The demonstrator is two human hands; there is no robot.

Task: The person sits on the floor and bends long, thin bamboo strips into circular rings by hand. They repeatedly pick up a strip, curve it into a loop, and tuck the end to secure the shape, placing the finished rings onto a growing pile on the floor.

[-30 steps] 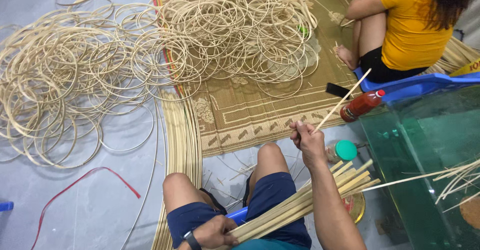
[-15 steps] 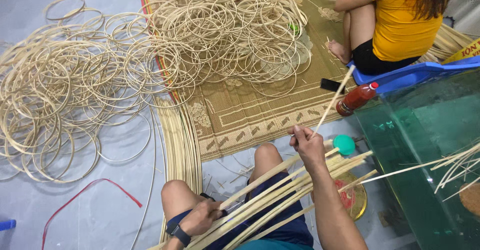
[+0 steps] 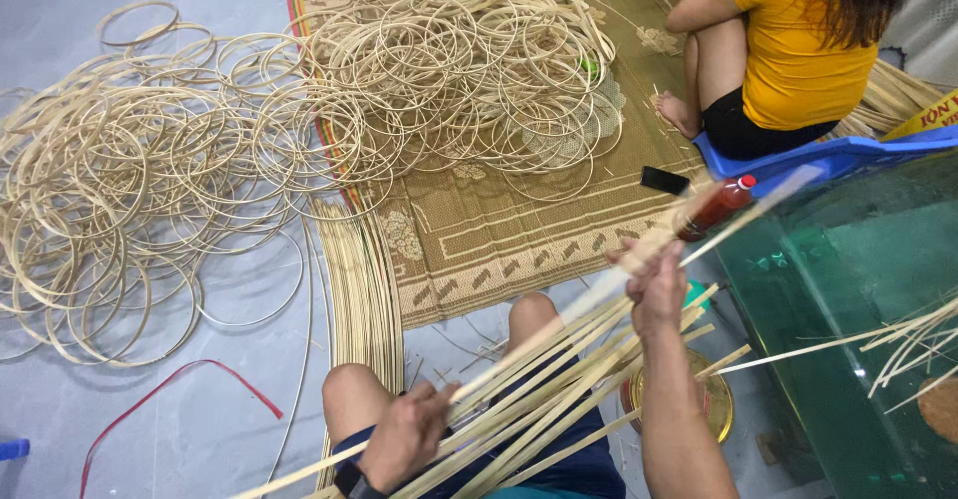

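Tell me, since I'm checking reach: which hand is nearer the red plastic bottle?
Right. The right hand is just below-left of the red plastic bottle; the left hand is far lower-left, gripping the pale bamboo strips.

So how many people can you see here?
2: the person wearing the camera, with left hand and right hand gripping pale bamboo strips, and a person in a yellow shirt sitting top right.

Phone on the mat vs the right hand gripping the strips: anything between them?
Head view: between the black phone and the right hand lie patterned mat and a red-capped bottle, just right of that line. The blurred strip crosses there.
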